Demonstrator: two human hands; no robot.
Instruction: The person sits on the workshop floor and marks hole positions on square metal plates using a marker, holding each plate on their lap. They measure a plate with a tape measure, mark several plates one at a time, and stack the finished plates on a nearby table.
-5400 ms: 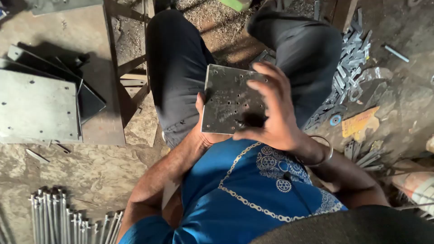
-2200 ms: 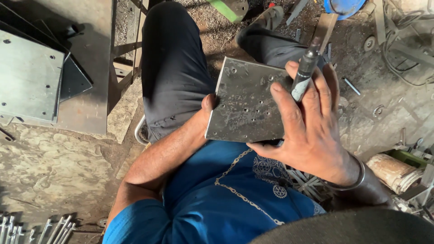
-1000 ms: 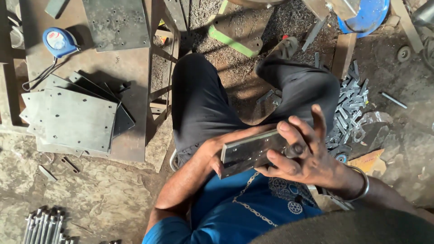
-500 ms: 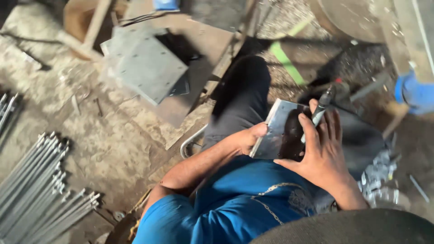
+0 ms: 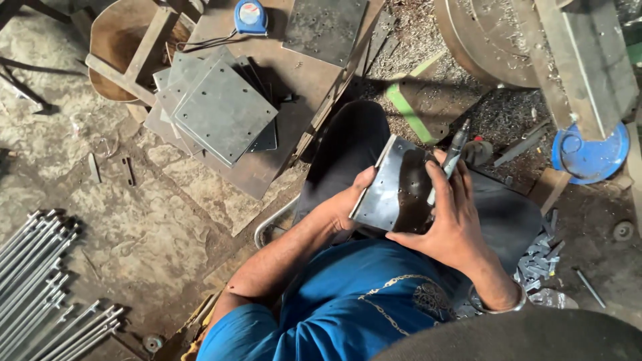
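A square grey metal plate with several small drilled holes rests on my lap, tilted. My left hand grips its left edge, thumb on top. My right hand lies over the plate's right side and holds a slim dark pen-like marker that sticks up past my fingers. A metal bangle circles my right wrist. I sit in dark trousers and a blue shirt.
A stack of similar steel plates lies on a brown table, with a blue tape measure and another holed plate behind. Long threaded rods lie at the lower left. A blue disc and loose bolts are at the right.
The view has swung and steadied; the plate, earlier turned edge-on in both hands, now lies face up on my lap, with the marker still in my right hand.
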